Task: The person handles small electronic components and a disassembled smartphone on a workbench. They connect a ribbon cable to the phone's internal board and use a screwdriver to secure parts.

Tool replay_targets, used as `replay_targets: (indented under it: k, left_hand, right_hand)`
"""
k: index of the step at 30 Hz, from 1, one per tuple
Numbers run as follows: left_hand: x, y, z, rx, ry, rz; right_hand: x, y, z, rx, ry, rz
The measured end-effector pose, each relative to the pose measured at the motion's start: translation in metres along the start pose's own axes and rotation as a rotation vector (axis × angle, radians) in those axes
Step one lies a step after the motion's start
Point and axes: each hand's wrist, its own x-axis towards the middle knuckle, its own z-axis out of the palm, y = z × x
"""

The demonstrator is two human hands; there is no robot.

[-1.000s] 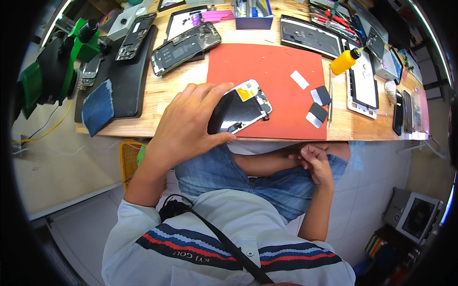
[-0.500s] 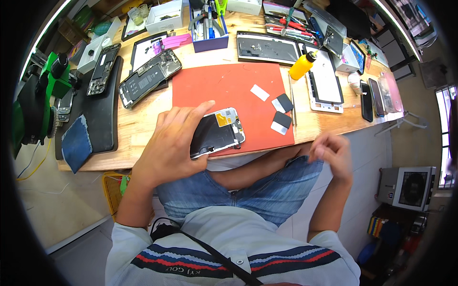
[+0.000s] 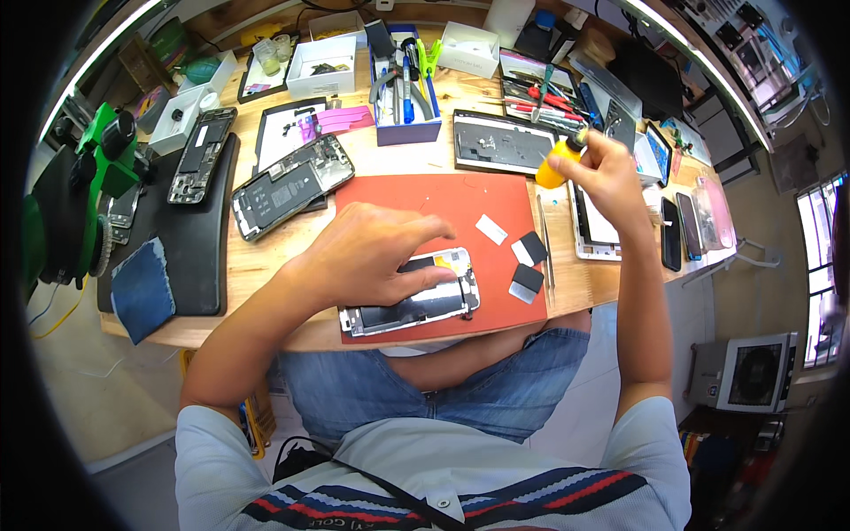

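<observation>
A phone screen assembly (image 3: pixel 416 311) with a black back and pale metal frame lies on the orange mat (image 3: pixel 398 199) near its front edge. Over its upper part reaches my left hand (image 3: pixel 372 255), thumb and fingers apart; whether the thumb touches it I cannot tell. My right hand (image 3: pixel 611 181) is closed around a yellow squeeze bottle (image 3: pixel 558 165) with a black top, tilted above the table right of the mat. On the mat's right side are a white card (image 3: pixel 491 229) and two black-and-grey pieces (image 3: pixel 529 250). Tweezers (image 3: pixel 544 239) lie along the mat's right edge.
An opened phone body (image 3: pixel 292 188) rests left of the mat, another (image 3: pixel 203 156) on a black pad (image 3: pixel 199 265) with a blue cloth (image 3: pixel 143 288). Behind stand a tool box (image 3: pixel 407 131) and a black tray (image 3: pixel 496 146). Phones (image 3: pixel 670 234) lie far right.
The screen assembly has come down flat onto the mat, and my left hand has loosened from its edges. My right hand has risen from the table's front edge and grasped the yellow bottle.
</observation>
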Motion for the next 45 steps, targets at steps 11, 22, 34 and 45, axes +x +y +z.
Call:
replay_targets:
  k: [11,22,34,45]
  left_hand:
    - [-0.006,-0.025,0.034,0.013,0.23,0.129]
    - [-0.009,-0.02,0.034,0.098,0.193,0.1]
    - [-0.003,-0.014,0.028,-0.01,0.177,0.037]
    - [-0.004,-0.012,0.028,0.024,0.185,0.06]
  right_hand:
    - [0.164,-0.021,0.07,-0.143,-0.151,-0.099]
    - [0.145,0.014,-0.039,-0.379,-0.368,-0.034]
    - [0.122,0.053,-0.018,-0.885,-0.323,-0.148]
    - [0.134,0.079,-0.03,-0.885,-0.345,-0.31]
